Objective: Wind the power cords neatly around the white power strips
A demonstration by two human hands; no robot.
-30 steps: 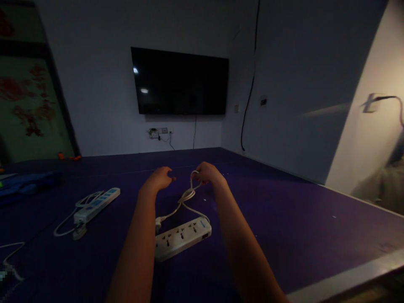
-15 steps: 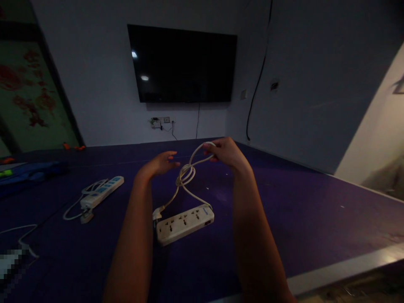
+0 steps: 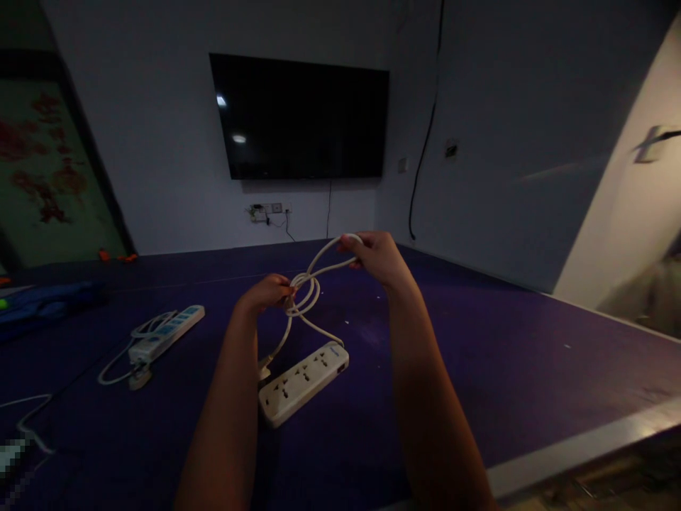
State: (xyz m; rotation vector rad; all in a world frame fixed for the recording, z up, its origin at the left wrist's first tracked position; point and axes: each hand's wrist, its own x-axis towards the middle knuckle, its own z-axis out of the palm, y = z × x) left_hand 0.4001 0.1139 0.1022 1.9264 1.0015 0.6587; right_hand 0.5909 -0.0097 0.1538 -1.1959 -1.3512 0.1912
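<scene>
A white power strip (image 3: 304, 383) lies on the purple surface between my forearms. Its white cord (image 3: 322, 270) rises from the strip's far end into a loose knot of loops held in the air. My right hand (image 3: 377, 257) pinches the top bend of the cord. On the knot's left side my left hand (image 3: 269, 291) has its fingers closed on the cord. The cord's plug (image 3: 264, 368) rests by the strip's left end, partly hidden by my left forearm.
Another power strip (image 3: 167, 333) with blue sockets and a coiled cord lies to the left. Farther left are blue cloth (image 3: 50, 301) and a thin white cable (image 3: 32, 419). A television (image 3: 301, 117) hangs on the far wall. The surface's pale edge (image 3: 585, 443) runs along the right front.
My left hand has gone from open beside the cord to closed on its knot. The knot has shifted slightly left, and the power strip has turned a little.
</scene>
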